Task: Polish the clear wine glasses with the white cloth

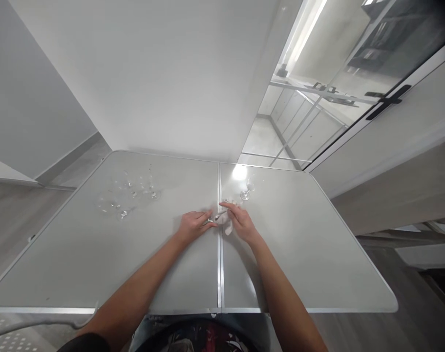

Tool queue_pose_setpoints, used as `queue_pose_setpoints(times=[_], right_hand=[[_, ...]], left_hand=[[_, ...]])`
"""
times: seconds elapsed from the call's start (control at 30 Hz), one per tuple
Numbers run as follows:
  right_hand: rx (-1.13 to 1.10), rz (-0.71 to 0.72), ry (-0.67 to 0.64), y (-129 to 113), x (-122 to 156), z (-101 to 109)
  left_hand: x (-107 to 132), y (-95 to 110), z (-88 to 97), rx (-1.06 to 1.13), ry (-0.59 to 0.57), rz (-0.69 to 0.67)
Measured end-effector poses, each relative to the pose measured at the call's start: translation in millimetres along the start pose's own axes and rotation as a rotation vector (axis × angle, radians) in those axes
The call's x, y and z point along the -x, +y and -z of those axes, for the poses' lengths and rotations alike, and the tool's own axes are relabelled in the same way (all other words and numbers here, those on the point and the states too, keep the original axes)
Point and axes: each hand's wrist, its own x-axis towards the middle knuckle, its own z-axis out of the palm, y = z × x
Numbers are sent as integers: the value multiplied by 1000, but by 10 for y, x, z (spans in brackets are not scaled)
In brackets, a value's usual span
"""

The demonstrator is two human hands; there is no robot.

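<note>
Left hand (193,226) fingers should pinch the small glass (215,218) steady while right hand (240,222) fingers, closed on the cloth (228,228), rub gently.

Table (97,264): grey, metal-edged, centre seam. On it: cluster of glasses (125,195) far left; single glass (246,190) right of seam.

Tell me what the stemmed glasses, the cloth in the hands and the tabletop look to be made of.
Stemmed glasses: clear glass, it seems; the table shows through and their rims glint.
Cloth: pale, soft fabric or paper, crumpled under the right hand; which one is unclear.
Tabletop: smooth grey panels, probably laminate, with a metal-looking rim and centre seam.
</note>
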Motion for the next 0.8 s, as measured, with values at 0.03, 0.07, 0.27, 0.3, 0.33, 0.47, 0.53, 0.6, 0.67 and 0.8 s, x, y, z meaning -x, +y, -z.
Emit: queue_pose_setpoints(times=[0.03,0.07,0.27,0.3,0.33,0.47,0.53,0.6,0.67,0.8], right_hand=[[-113,-71,11,-12,3,19],[-241,-143,14,-22,10,40],[-462,-203,72,-19,45,79],[-363,-154,50,-14,41,60],[-259,-110,5,-11,34,38],[-98,-33,-154,-19,14,-4],[-201,-61,-107,-28,24,25],[-333,-119,14,-30,46,63],[-376,-140,120,-20,59,72],[-201,-38,-6,0,27,-24]], left_hand=[[2,5,1,5,-17,-17],[1,12,4,9,-30,-25],[-48,67,21,-18,-21,21],[-49,72,22,-25,-27,8],[-44,72,23,-30,-36,-6],[1,25,21,5,-63,11],[9,-2,13,60,-49,51],[-4,-11,-1,117,-8,93],[-24,-1,-14,137,32,106],[-25,30,-16,79,14,42]])
